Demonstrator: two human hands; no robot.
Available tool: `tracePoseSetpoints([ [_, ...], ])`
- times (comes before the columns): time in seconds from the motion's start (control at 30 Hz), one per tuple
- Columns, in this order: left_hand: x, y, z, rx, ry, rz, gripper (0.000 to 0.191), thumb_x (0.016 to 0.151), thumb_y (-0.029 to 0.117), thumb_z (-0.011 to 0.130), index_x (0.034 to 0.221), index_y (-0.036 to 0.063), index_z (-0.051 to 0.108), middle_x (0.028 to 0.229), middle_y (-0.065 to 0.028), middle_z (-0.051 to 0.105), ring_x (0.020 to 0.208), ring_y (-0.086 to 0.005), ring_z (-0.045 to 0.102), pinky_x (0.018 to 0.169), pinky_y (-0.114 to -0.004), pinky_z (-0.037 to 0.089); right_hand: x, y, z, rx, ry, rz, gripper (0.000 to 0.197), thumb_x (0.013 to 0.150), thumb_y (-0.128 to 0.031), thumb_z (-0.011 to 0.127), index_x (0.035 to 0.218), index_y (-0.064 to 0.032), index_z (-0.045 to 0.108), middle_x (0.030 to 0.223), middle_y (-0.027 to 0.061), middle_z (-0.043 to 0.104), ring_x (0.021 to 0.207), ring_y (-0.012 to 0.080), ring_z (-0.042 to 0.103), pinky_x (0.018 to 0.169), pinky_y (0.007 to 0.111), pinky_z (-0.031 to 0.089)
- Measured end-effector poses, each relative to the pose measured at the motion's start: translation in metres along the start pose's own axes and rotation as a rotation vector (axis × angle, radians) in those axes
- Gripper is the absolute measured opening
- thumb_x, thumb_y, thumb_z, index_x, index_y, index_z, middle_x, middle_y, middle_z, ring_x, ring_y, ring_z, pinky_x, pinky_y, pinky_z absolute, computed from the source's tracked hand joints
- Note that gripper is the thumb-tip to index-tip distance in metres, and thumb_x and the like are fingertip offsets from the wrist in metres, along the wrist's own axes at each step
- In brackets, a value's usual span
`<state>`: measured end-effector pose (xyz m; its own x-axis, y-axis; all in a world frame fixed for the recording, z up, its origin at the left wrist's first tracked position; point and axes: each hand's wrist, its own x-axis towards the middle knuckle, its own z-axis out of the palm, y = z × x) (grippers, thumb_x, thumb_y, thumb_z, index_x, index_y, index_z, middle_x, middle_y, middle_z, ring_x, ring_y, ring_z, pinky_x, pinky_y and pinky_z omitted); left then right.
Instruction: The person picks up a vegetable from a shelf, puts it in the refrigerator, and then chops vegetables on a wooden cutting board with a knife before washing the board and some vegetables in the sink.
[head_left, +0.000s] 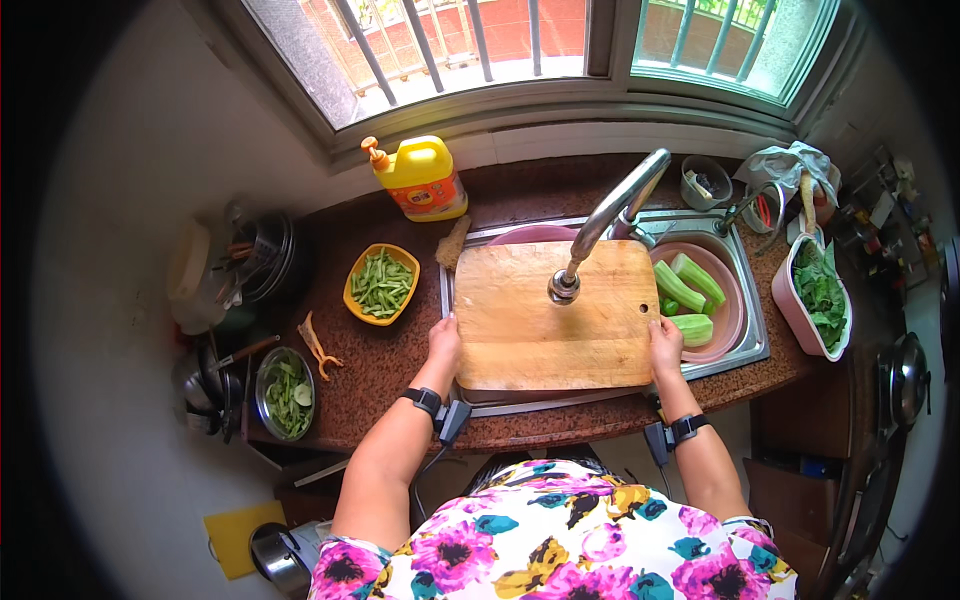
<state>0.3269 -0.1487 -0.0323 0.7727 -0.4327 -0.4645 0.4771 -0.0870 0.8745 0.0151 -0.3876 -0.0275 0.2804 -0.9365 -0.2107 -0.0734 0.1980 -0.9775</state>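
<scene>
A wooden cutting board (510, 315) is held level over the left part of the steel sink (487, 409). My left hand (445, 345) grips its left edge. On the right edge, just below a small hole in the board, my right hand (664, 346) has hold. The chrome faucet (607, 202) arches over the board, its spout end above the middle; I see no clear stream of water. Right of the board, a pink basin (733, 330) in the sink holds several peeled green gourd pieces (691, 330). The board hides most of another pink basin (532, 235) behind it.
On the granite counter (375, 375) stand a yellow detergent bottle (424, 180), a yellow bowl of cut green vegetable (382, 283) and a bowl of peelings (286, 394). A loofah-like scrubber (453, 244) lies by the sink. Rightward is a pink container with leafy greens (819, 296).
</scene>
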Motion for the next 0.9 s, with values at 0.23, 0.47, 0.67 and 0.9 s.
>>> tracePoseSetpoints([
  [0.23,0.013,0.028,-0.008,0.05,-0.033,0.051,0.023,0.089,0.013,0.055,0.1,-0.0057,0.061,0.09,-0.0091,0.065,0.076,-0.0157,0.061,0.073,-0.027,0.047,0.005,0.009,0.023,0.054,0.024,0.027,0.022,0.087,-0.007,0.054,0.105,0.0058,0.057,0.091,0.0075,0.064,0.077,0.0102,0.059,0.07,0.023,0.046],
  [0.47,0.021,0.033,-0.033,0.084,-0.024,0.077,0.023,0.09,0.014,0.054,0.102,-0.0045,0.06,0.093,-0.0107,0.065,0.079,-0.0184,0.062,0.075,-0.029,0.048,0.005,0.007,0.048,0.025,-0.027,0.022,0.022,0.087,-0.007,0.054,0.104,0.0053,0.058,0.09,0.0074,0.064,0.076,0.0111,0.058,0.071,0.024,0.046],
  [0.67,0.007,0.052,-0.029,-0.015,0.063,0.048,0.029,0.095,0.02,0.047,0.104,-0.0043,0.059,0.096,-0.0109,0.064,0.082,-0.0191,0.061,0.074,-0.032,0.049,0.017,0.025,0.042,-0.15,-0.062,0.038,0.021,0.087,-0.008,0.052,0.102,0.0043,0.059,0.089,0.0068,0.064,0.077,0.0119,0.058,0.071,0.025,0.046],
  [0.9,-0.026,0.089,-0.048,-0.026,0.086,0.138,0.025,0.089,0.014,0.056,0.104,-0.0062,0.06,0.094,-0.0097,0.065,0.077,-0.014,0.06,0.073,-0.026,0.048,0.021,0.031,0.082,-0.033,-0.046,0.012,0.025,0.081,-0.011,0.057,0.101,0.0029,0.063,0.083,0.0086,0.067,0.073,0.0138,0.061,0.068,0.029,0.047],
])
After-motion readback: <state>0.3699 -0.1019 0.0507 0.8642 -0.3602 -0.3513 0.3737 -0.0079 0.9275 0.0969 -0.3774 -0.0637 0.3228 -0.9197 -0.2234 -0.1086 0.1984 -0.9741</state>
